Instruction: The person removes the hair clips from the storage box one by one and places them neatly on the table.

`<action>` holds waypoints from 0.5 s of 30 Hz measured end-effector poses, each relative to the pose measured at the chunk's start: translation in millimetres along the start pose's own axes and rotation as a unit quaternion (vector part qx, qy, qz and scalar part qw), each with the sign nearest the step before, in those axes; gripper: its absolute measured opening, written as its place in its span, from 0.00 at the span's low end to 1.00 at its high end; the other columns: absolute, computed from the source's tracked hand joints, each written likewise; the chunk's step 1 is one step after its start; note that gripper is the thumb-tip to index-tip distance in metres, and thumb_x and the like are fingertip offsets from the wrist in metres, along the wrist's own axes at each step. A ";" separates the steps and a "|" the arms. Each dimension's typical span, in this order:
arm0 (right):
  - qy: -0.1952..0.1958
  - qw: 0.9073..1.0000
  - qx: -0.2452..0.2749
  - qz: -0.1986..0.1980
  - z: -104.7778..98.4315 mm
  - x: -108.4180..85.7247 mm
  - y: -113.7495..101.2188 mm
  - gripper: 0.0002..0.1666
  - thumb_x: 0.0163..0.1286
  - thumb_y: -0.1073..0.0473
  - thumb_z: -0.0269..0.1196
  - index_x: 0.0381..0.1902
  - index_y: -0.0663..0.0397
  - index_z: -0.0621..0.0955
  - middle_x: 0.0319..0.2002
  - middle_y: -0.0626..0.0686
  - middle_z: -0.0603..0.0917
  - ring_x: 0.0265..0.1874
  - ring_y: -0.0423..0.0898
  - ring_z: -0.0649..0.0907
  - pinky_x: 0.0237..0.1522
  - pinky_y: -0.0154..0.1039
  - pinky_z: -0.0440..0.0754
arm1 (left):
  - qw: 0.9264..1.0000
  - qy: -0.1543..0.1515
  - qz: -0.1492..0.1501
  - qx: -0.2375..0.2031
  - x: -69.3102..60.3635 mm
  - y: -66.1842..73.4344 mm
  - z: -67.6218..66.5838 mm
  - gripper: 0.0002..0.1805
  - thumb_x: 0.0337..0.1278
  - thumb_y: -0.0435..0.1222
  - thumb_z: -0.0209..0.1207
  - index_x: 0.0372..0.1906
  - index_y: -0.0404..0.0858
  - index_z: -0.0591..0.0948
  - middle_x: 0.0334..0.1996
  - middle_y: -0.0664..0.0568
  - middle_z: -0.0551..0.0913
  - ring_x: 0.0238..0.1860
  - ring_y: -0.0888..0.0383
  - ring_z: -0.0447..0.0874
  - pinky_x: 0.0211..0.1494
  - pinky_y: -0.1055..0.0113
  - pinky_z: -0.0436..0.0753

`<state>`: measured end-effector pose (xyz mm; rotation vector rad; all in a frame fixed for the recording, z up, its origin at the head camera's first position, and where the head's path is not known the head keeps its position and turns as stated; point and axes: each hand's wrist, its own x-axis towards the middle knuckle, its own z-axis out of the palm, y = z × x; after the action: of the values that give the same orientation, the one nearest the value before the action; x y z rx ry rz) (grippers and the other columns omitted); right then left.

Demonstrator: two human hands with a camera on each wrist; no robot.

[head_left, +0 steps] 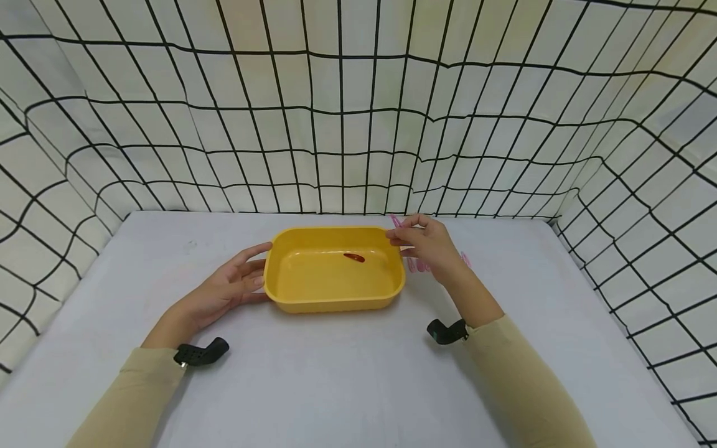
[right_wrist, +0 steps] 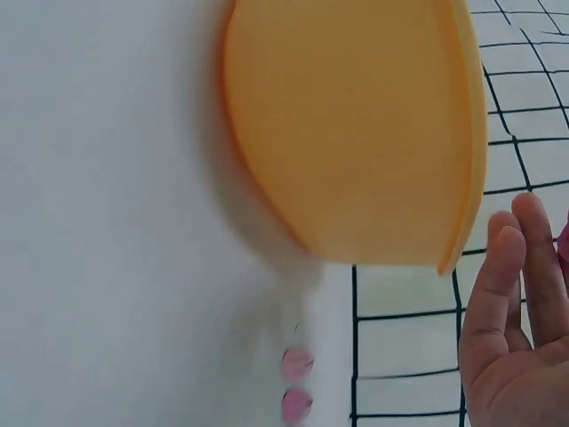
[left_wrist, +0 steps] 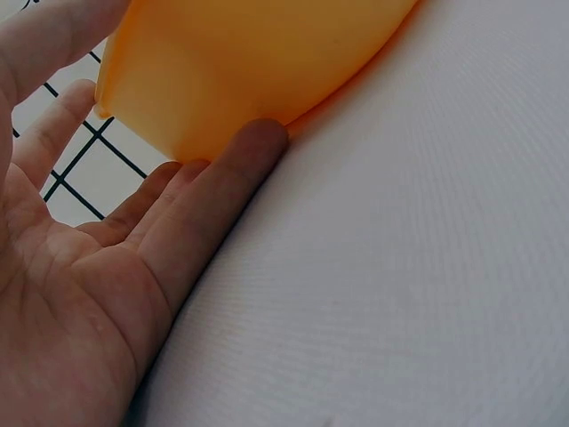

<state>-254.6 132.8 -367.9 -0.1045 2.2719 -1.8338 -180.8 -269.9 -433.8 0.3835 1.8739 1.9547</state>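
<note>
A yellow rectangular tub (head_left: 334,307) lies on the white table with a small, glossy, dark red elongated object (head_left: 354,257) inside. My left hand (head_left: 226,286) rests against the tub's left end, its fingers spread and touching the outer wall. In the left wrist view the fingers (left_wrist: 218,200) lie along the lower side of the orange-looking tub (left_wrist: 231,71). Over the tub's right end, my right hand (head_left: 422,242) pinches a thin pink loop-shaped piece (head_left: 396,221). Its kind cannot be made out. The right wrist view shows only that piece's edge (right_wrist: 564,242) beside the fingers.
Several pink pieces (head_left: 417,265) lie on the table just right of the tub, partly behind the right hand. Two rounded pink pieces (right_wrist: 297,365) show in the right wrist view. Black netting (head_left: 342,112) over white cloth stands behind and at both sides of the table.
</note>
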 end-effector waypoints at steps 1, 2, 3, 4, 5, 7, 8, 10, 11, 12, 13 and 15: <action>0.006 1.000 -0.001 -0.002 -4.4 -1.9 2.1 0.12 0.73 0.53 0.62 0.43 0.55 0.75 0.48 0.53 0.88 0.47 0.50 0.85 0.48 0.42 0.87 | 1.000 0.000 0.000 0.000 0.2 0.2 0.1 0.37 0.74 0.30 0.51 0.80 0.52 0.51 0.78 0.39 0.52 0.67 0.57 0.74 0.60 0.57 0.82; 0.014 1.000 0.001 -0.006 -9.0 -4.0 4.7 0.11 0.73 0.54 0.63 0.42 0.55 0.76 0.46 0.53 0.87 0.45 0.49 0.84 0.47 0.40 0.87 | 1.000 0.000 0.001 0.000 0.3 0.4 0.0 0.37 0.74 0.30 0.51 0.80 0.52 0.51 0.78 0.39 0.52 0.67 0.57 0.74 0.60 0.57 0.82; 0.022 1.000 0.007 -0.010 -13.9 -5.9 7.6 0.10 0.72 0.54 0.63 0.42 0.55 0.76 0.45 0.52 0.86 0.43 0.49 0.83 0.46 0.38 0.87 | 1.000 -0.001 0.002 -0.001 0.3 0.5 0.0 0.37 0.74 0.30 0.51 0.80 0.52 0.51 0.77 0.39 0.52 0.67 0.57 0.74 0.60 0.57 0.82; 0.029 0.999 0.012 -0.013 -18.9 -7.7 10.3 0.10 0.71 0.55 0.64 0.41 0.55 0.77 0.43 0.51 0.85 0.41 0.47 0.82 0.44 0.36 0.87 | 1.000 -0.001 0.002 -0.002 0.4 0.6 -0.1 0.37 0.74 0.30 0.51 0.80 0.52 0.51 0.77 0.39 0.52 0.67 0.57 0.74 0.60 0.56 0.82; 0.036 0.999 0.017 -0.016 -23.8 -9.4 13.3 0.10 0.71 0.55 0.65 0.41 0.54 0.78 0.42 0.51 0.84 0.39 0.46 0.81 0.44 0.34 0.87 | 1.000 -0.002 0.003 -0.003 0.4 0.5 -0.3 0.37 0.74 0.30 0.51 0.79 0.52 0.51 0.77 0.39 0.52 0.67 0.57 0.74 0.60 0.56 0.82; 0.049 0.998 0.023 -0.019 -33.5 -11.7 18.7 0.12 0.69 0.55 0.67 0.44 0.54 0.79 0.39 0.50 0.81 0.36 0.46 0.81 0.43 0.32 0.87 | 1.000 -0.001 0.002 -0.002 0.6 0.0 -0.5 0.37 0.74 0.30 0.51 0.79 0.52 0.51 0.77 0.39 0.52 0.66 0.57 0.74 0.60 0.56 0.83; 0.052 0.998 0.026 -0.018 -38.1 -12.9 20.8 0.14 0.68 0.56 0.68 0.47 0.54 0.79 0.39 0.50 0.81 0.36 0.47 0.82 0.44 0.33 0.87 | 1.000 0.000 0.001 -0.002 0.7 -0.6 -0.7 0.37 0.74 0.30 0.51 0.79 0.52 0.52 0.77 0.39 0.52 0.66 0.57 0.74 0.60 0.56 0.83; 0.052 0.998 0.025 -0.012 -46.4 -14.4 24.1 0.20 0.69 0.57 0.67 0.57 0.52 0.78 0.40 0.50 0.81 0.38 0.47 0.83 0.46 0.33 0.86 | 1.000 0.003 -0.003 0.002 0.9 -1.5 -0.6 0.37 0.74 0.30 0.51 0.79 0.53 0.52 0.78 0.40 0.52 0.66 0.57 0.74 0.60 0.57 0.83; 0.049 0.998 0.025 -0.009 -50.2 -14.9 25.4 0.24 0.70 0.57 0.66 0.62 0.51 0.77 0.41 0.50 0.80 0.38 0.47 0.83 0.47 0.34 0.86 | 1.000 0.005 -0.005 0.004 1.1 -1.9 -0.5 0.37 0.74 0.31 0.51 0.79 0.53 0.52 0.78 0.40 0.52 0.66 0.57 0.75 0.60 0.57 0.83; 0.046 0.999 0.026 -0.005 -53.8 -15.5 26.4 0.27 0.70 0.59 0.65 0.66 0.51 0.75 0.42 0.51 0.79 0.40 0.48 0.83 0.48 0.34 0.86 | 1.000 0.007 -0.007 0.006 1.1 -2.1 -0.3 0.37 0.74 0.31 0.51 0.79 0.53 0.52 0.78 0.41 0.52 0.66 0.57 0.75 0.60 0.57 0.83; 0.041 0.999 0.027 -0.001 -57.0 -16.0 27.5 0.29 0.71 0.59 0.64 0.69 0.50 0.73 0.43 0.51 0.79 0.41 0.47 0.83 0.48 0.33 0.86 | 1.000 0.008 -0.007 0.006 1.2 -2.3 -0.1 0.37 0.74 0.31 0.51 0.79 0.54 0.53 0.78 0.41 0.52 0.66 0.57 0.75 0.60 0.57 0.83; 0.032 0.999 0.033 0.006 -63.3 -16.6 29.7 0.29 0.73 0.61 0.61 0.71 0.53 0.71 0.44 0.52 0.77 0.41 0.44 0.82 0.48 0.31 0.85 | 1.000 0.009 -0.007 0.006 1.1 -2.4 0.1 0.36 0.74 0.31 0.52 0.79 0.53 0.53 0.77 0.41 0.53 0.65 0.57 0.75 0.60 0.57 0.83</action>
<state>-249.6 203.1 -382.2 -0.0199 2.2458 -1.9307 -181.4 -269.3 -436.2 0.3563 1.8962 1.9442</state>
